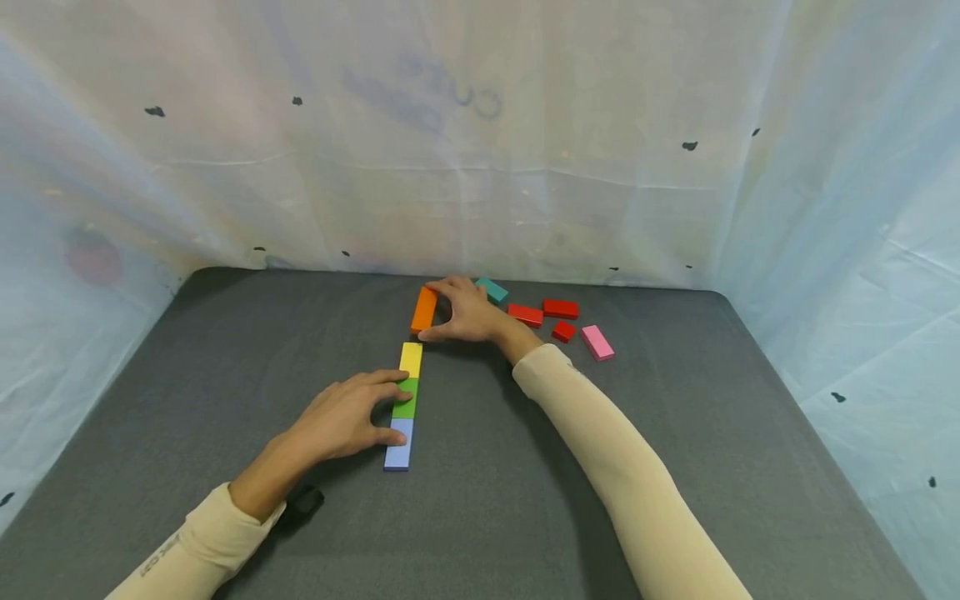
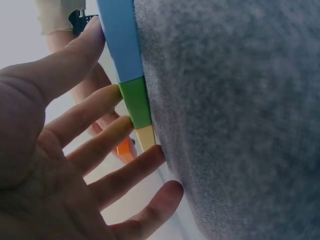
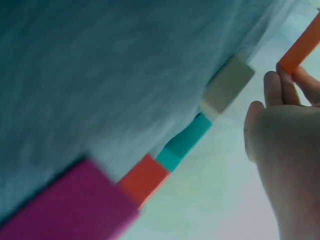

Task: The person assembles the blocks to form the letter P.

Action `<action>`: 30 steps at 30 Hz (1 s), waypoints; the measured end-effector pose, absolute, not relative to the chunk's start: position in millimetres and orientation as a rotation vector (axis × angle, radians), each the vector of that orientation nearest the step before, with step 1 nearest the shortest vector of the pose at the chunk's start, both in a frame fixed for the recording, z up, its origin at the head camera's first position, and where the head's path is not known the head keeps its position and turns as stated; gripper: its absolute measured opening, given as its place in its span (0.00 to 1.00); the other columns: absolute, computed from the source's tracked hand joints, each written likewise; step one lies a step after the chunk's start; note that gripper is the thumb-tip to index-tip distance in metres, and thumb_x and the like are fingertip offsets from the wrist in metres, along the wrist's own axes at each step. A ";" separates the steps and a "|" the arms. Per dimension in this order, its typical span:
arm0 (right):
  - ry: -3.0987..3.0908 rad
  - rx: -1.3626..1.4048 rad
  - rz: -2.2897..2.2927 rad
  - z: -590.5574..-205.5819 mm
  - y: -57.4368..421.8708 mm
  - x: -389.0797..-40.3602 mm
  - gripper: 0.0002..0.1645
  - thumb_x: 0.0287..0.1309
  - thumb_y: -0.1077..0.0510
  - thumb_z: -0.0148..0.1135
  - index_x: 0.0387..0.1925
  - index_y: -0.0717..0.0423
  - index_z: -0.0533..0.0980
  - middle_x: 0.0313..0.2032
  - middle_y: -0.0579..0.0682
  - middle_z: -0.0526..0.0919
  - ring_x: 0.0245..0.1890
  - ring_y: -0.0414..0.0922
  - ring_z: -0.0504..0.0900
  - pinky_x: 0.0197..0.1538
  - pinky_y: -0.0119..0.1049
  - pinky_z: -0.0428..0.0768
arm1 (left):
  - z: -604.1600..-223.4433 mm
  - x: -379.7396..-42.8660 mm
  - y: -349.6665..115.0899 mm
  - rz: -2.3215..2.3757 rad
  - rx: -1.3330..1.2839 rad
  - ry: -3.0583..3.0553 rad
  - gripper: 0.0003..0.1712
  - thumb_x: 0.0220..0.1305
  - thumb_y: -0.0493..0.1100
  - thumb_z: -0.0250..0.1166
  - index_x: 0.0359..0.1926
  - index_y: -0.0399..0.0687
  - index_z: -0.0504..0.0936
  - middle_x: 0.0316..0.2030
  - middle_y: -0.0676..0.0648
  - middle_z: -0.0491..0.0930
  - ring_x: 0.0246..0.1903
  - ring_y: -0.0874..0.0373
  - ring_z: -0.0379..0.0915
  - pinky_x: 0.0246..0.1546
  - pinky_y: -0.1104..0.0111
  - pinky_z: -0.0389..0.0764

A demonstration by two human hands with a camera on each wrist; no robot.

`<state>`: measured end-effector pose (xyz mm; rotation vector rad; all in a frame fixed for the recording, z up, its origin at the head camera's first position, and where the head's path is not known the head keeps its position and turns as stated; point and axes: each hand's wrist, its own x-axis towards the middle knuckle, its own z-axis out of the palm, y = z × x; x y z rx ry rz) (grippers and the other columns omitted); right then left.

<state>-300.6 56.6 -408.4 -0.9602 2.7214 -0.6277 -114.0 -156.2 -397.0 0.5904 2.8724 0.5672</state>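
My right hand [image 1: 471, 315] pinches an orange block [image 1: 423, 310] by its two ends between thumb and fingers, just past the far end of a straight row. That row has a yellow block [image 1: 411, 357], a green block [image 1: 407, 406] and a light blue block [image 1: 397, 457], laid end to end on the dark table. Along the row's left side rests my left hand [image 1: 337, 423], fingers spread and nearly straight. Its thumb touches the light blue block, and its fingertips [image 2: 115, 92] meet the green one in the left wrist view.
Right of my right hand lie a teal block [image 1: 492, 290], several red blocks [image 1: 560, 309] and a pink block [image 1: 597, 342]. A beige block [image 3: 229, 86] shows beyond the teal one in the right wrist view. Pale plastic sheeting [image 1: 465, 167] hangs behind the table.
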 end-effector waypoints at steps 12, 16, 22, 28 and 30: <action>2.705 -1.015 -0.544 -408.9 47.3 -296.5 0.60 0.51 0.28 0.68 0.77 0.46 0.55 0.74 0.52 0.60 0.72 0.51 0.59 0.70 0.56 0.56 | -396.1 -113.6 -157.5 0.574 0.591 2.854 0.34 0.51 0.58 0.77 0.59 0.55 0.83 0.72 0.49 0.67 0.68 0.41 0.67 0.57 0.38 0.72; 2.698 -1.034 -0.485 -410.4 46.0 -295.2 0.60 0.52 0.27 0.66 0.78 0.46 0.53 0.74 0.50 0.59 0.73 0.50 0.58 0.73 0.57 0.55 | -395.9 -113.1 -157.8 0.583 0.586 2.847 0.34 0.51 0.58 0.77 0.59 0.55 0.83 0.72 0.49 0.67 0.68 0.41 0.66 0.58 0.38 0.71; 2.689 -1.040 -0.442 -412.9 42.5 -292.6 0.58 0.54 0.26 0.63 0.78 0.44 0.53 0.75 0.49 0.59 0.74 0.50 0.58 0.73 0.57 0.55 | -396.1 -111.1 -159.4 0.599 0.579 2.842 0.33 0.51 0.58 0.77 0.58 0.56 0.83 0.71 0.49 0.67 0.68 0.41 0.66 0.58 0.38 0.71; 2.676 -1.025 -0.441 -410.1 42.3 -291.4 0.56 0.56 0.27 0.62 0.78 0.43 0.53 0.75 0.49 0.59 0.75 0.51 0.57 0.73 0.56 0.55 | -396.2 -112.0 -159.5 0.602 0.575 2.845 0.33 0.51 0.58 0.77 0.59 0.56 0.83 0.72 0.50 0.67 0.68 0.41 0.66 0.58 0.37 0.70; 2.664 -1.018 -0.444 -408.9 43.1 -290.9 0.55 0.57 0.28 0.62 0.78 0.44 0.53 0.75 0.50 0.59 0.75 0.51 0.58 0.72 0.56 0.55 | -396.4 -112.7 -159.2 0.599 0.578 2.848 0.33 0.51 0.58 0.77 0.58 0.56 0.83 0.72 0.49 0.67 0.68 0.41 0.66 0.58 0.37 0.71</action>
